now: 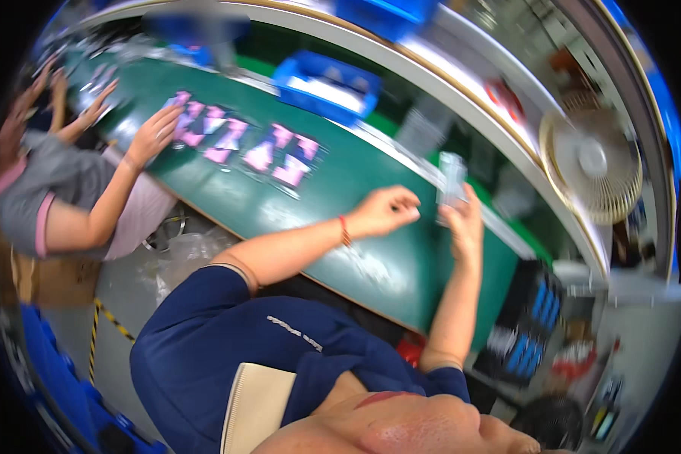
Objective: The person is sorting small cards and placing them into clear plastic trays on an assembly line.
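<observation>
My left hand (386,210), with a red band at the wrist, hovers over the green table. Its fingers are half curled, the thumb stands apart from them, and I see nothing held. To the right, my right hand (464,223) is raised near the table's far edge. Its thumb and fingers close on a pale, shiny, see-through packet (452,178), which points up and away from me. Motion blurs the packet, so what it contains cannot be made out. Several pink, white and dark packs (259,157) lie in a row on the table, left of my left hand.
On the left, a co-worker's hand (156,135) touches the end of the row. Blue bins (327,87) stand along the back of the green table (356,265). A fan (592,163) is at the right, above black trays (518,325) with blue items.
</observation>
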Tool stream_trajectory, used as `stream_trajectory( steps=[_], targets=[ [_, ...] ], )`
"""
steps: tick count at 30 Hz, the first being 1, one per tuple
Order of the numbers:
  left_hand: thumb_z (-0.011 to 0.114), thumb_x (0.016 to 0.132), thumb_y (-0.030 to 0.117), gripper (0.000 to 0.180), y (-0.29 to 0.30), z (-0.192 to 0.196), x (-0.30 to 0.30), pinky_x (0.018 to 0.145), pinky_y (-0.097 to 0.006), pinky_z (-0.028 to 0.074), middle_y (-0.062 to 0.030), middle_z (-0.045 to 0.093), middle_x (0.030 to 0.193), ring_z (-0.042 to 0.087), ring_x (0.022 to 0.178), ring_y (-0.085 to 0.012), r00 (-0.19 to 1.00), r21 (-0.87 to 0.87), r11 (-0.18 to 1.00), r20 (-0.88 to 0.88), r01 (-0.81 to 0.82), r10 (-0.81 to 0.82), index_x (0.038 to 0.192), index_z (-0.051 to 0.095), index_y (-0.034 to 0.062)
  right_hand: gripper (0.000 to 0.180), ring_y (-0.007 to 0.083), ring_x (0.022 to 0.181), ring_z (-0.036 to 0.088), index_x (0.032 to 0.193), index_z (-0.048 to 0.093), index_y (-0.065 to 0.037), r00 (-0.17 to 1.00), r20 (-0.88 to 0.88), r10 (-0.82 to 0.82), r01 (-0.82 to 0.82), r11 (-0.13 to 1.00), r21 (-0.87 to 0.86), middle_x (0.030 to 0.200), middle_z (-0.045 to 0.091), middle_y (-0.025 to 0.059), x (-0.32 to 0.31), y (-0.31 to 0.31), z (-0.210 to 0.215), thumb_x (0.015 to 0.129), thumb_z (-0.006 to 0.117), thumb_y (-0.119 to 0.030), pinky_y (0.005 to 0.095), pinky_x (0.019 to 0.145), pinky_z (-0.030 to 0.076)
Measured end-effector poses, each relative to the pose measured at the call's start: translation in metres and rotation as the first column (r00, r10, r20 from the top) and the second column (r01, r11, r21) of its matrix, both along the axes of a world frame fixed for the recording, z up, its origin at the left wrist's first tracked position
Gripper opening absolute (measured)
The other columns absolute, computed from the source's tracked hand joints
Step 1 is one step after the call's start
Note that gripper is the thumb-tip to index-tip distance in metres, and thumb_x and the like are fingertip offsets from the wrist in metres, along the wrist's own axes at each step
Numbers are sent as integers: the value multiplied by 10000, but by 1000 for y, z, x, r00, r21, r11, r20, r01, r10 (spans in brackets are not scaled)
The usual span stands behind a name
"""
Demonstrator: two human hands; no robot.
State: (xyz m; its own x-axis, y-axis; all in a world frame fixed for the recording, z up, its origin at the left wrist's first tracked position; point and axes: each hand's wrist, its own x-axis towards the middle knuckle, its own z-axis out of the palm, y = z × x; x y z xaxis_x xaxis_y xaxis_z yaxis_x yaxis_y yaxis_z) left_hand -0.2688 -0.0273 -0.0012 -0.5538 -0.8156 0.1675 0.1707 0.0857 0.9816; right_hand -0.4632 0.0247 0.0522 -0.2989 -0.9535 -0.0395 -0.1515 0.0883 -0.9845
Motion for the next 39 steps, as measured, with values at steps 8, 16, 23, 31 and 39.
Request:
stream_trajectory(
  steps=[8,16,23,31,39],
  targets=[
    [670,882,138,127,41,7,-29,736,-219,444,13,546,919,521,814,-67,954,257,927,-193,274,-229,851,564,75,723,160,897,616,1374,369,65,980,40,-194,197,976,-95,1079,597,133,40,92,-23,784,760,-81,263,731,521],
    [715,812,130,156,63,3,-32,856,-292,423,-49,487,1026,501,928,-118,975,192,960,-129,202,-180,764,602,34,513,125,848,614,1284,500,75,938,228,-259,267,964,-5,1036,622,114,37,125,-28,854,693,-129,246,733,503],
    [699,847,141,174,57,-2,-24,706,-218,470,-24,461,1019,524,799,-84,984,356,918,-98,175,-149,746,607,32,444,165,782,641,1239,543,68,920,104,-378,382,924,-16,965,660,103,11,142,-32,863,665,-133,264,703,516],
    [697,860,215,186,39,12,-11,456,-169,370,18,536,717,460,601,-30,973,386,914,133,123,-187,856,581,71,556,335,985,589,1118,641,-32,534,-732,-423,565,823,-63,1046,633,199,-1,144,-26,654,795,-296,411,850,483],
    [677,876,188,163,38,6,-7,513,-199,429,15,554,724,512,631,-55,973,434,883,60,177,-224,818,568,81,576,380,998,552,1172,562,-49,284,-902,-326,616,783,-89,1146,523,201,-6,159,-17,684,764,-280,453,840,469]
  ],
)
